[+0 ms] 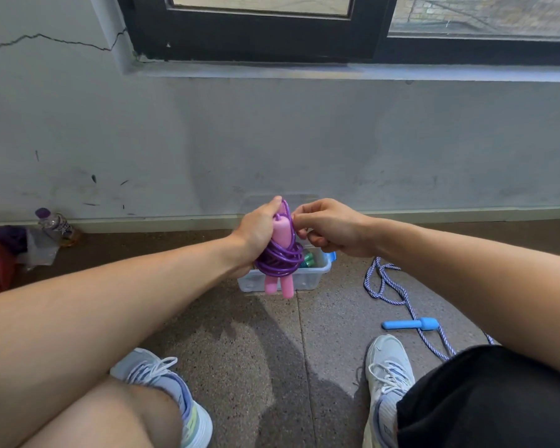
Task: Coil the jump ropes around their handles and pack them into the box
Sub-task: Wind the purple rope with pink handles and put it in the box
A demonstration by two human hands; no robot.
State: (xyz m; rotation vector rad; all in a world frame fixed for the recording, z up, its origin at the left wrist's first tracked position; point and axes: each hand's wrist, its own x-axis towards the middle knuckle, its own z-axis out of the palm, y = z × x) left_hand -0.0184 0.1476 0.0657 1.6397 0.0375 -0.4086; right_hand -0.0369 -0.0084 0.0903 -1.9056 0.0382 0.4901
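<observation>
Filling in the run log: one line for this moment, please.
stage: coiling | left hand: grips pink handles | right hand: pinches purple rope | box: behind | blue rope: loose

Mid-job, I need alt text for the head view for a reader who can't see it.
The left hand grips pink handles wrapped in purple rope while the right hand pinches the rope's end, above a clear box. A blue rope lies uncoiled on the floor.

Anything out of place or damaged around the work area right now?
A crack runs across the wall left of the window. The blue-and-white jump rope lies uncoiled on the floor right of the box; not yet packed.
</observation>
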